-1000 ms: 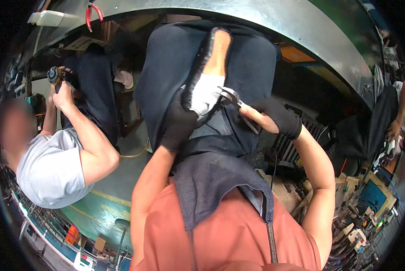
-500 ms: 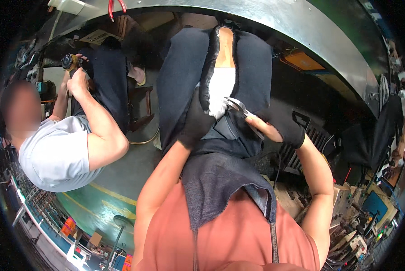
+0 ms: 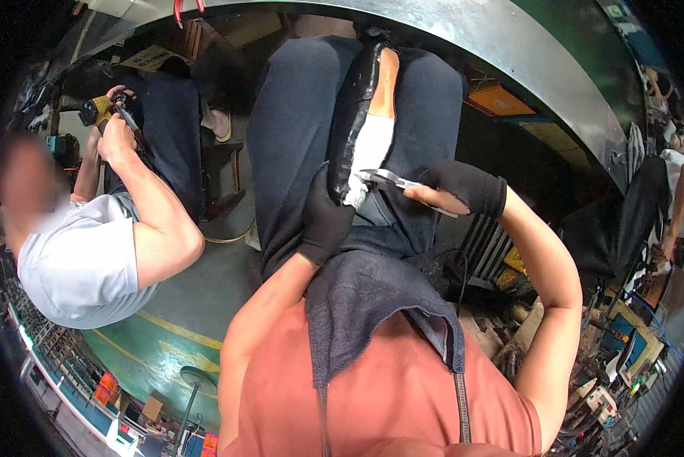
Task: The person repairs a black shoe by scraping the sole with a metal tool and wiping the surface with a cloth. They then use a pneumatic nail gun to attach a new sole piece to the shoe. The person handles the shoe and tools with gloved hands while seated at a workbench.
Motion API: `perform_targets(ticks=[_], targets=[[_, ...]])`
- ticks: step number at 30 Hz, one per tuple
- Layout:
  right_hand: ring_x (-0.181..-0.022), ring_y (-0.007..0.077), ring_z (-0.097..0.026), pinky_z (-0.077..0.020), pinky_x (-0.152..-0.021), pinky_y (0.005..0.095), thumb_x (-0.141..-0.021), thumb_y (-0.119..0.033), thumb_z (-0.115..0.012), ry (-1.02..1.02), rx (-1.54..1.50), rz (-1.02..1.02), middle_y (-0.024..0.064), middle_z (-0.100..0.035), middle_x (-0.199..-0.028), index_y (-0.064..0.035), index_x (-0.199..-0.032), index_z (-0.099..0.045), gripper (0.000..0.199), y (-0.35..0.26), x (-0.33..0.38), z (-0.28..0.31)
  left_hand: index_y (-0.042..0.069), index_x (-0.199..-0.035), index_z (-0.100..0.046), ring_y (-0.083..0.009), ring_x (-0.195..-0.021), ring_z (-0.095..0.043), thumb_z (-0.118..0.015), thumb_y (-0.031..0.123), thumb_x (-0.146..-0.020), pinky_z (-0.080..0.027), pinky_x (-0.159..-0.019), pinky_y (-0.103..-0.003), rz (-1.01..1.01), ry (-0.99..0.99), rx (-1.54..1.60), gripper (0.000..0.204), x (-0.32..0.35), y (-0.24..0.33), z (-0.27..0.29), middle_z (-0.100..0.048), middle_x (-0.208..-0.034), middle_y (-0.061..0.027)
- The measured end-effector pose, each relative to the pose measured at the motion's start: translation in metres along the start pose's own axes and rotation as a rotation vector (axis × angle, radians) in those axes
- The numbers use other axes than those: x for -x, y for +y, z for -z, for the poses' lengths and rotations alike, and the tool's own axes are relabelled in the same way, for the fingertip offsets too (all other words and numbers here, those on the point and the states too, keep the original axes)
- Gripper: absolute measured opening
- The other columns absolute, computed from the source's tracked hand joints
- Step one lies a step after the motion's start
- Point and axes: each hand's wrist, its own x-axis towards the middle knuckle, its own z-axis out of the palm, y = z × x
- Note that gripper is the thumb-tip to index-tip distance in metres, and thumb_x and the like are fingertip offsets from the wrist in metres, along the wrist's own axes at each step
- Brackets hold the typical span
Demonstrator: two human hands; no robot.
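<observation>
Here, scissors meet the black-edged, white-lined shoe upper.

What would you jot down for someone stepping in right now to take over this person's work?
Left hand: black glove, gripping the near end of the shoe, a long black piece with a tan insole and white lining, lying on the lap.
Right hand: fingerless black glove, holding scissors, blades at the white lining by the left hand.
Done: cannot tell how much has been trimmed.
Left: the scissors are at the lining's near edge; the rest looks untouched.
Nearby: a co-worker's hands on a yellow power tool.
</observation>
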Motion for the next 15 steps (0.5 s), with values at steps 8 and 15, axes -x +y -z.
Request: perform_targets(ticks=[8, 15], targets=[[-0.065, 0.0378, -0.061, -0.0479, -0.06, 0.0403, -0.095, -0.037, -0.051, 0.017, 0.097, 0.137, 0.0247, -0.061, -0.073, 0.0025, -0.085, -0.065, 0.043, -0.021, 0.004, 0.0, -0.007, -0.135, -0.035, -0.0318, -0.117, -0.05, -0.074, 0.019, -0.079, -0.04, -0.1, -0.04, -0.152, -0.023, -0.208, 0.073, 0.026, 0.012, 0.014, -0.047, -0.127, -0.0236], [-0.059, 0.0401, -0.059, -0.0471, -0.056, 0.0428, -0.094, -0.037, -0.052, -0.01, 0.183, 0.114, 0.0241, -0.059, -0.068, 0.0023, -0.077, -0.064, 0.045, -0.02, 0.005, 0.01, -0.008, -0.143, -0.019, -0.0328, -0.128, -0.04, -0.072, 0.018, -0.082, -0.034, -0.106, -0.04, -0.276, -0.1, -0.233, 0.085, 0.024, 0.018, 0.012, -0.033, -0.14, -0.0246]])
